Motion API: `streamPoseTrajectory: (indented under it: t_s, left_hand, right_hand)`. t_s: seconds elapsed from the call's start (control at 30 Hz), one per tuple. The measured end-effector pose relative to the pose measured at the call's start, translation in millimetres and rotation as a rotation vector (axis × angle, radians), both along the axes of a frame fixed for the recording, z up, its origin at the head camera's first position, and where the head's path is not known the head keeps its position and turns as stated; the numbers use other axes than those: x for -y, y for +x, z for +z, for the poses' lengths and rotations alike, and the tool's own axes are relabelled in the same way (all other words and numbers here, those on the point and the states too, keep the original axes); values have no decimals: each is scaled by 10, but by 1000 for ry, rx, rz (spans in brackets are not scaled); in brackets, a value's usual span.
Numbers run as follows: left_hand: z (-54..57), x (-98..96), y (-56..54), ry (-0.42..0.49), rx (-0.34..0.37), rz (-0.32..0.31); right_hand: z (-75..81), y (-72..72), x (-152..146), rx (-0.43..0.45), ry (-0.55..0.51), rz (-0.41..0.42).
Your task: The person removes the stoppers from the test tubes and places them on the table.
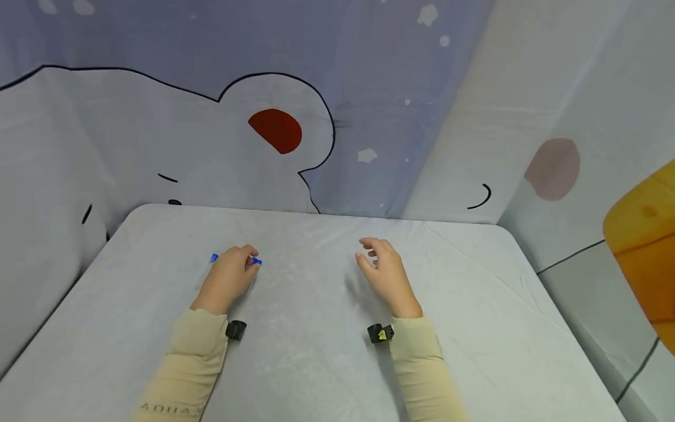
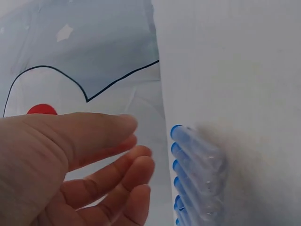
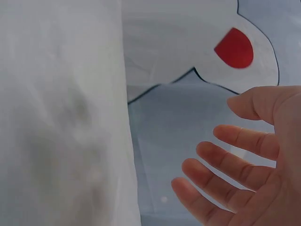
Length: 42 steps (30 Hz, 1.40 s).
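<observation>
Several clear tubes with blue ends lie side by side in a row on the white table. In the head view my left hand covers most of them, leaving a blue end visible at its left and another at its thumb. The left wrist view shows this hand beside the row, thumb and fingers bent loosely with nothing between them. My right hand hovers over the table farther right. Its fingers are spread and relaxed, holding nothing, as the right wrist view shows.
The table has a white cover with faint creases and rounded far corners. Behind it hangs a printed cloth with a bear outline, and another cloth with an orange shape hangs at the right.
</observation>
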<state>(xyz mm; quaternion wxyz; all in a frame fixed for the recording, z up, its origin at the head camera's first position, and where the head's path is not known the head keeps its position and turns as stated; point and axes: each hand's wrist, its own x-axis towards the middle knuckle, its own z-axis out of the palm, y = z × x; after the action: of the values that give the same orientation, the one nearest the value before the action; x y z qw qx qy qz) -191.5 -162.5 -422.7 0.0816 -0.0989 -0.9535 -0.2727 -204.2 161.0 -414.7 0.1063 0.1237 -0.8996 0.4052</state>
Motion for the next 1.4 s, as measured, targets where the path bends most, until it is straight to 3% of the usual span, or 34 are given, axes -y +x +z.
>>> streamPoseTrajectory:
  t_s: [0.27, 0.47, 0.77, 1.13, 1.4]
  left_hand:
    - [-77, -18, 15, -17, 66, -10]
    - [-127, -71, -2, -96, 109, -25]
    - [-123, -114, 28, -185, 62, -14]
    - [47, -202, 117, -69, 21, -74]
    - [169, -278, 143, 13, 69, -152]
  right_hand:
    - [-39, 26, 68, -2, 23, 14]
    - [-73, 18, 94, -13, 27, 35]
    - [-98, 12, 168, -12, 37, 65]
    - [-71, 59, 289, -16, -48, 156]
    - [12, 128, 340, 50, -78, 224]
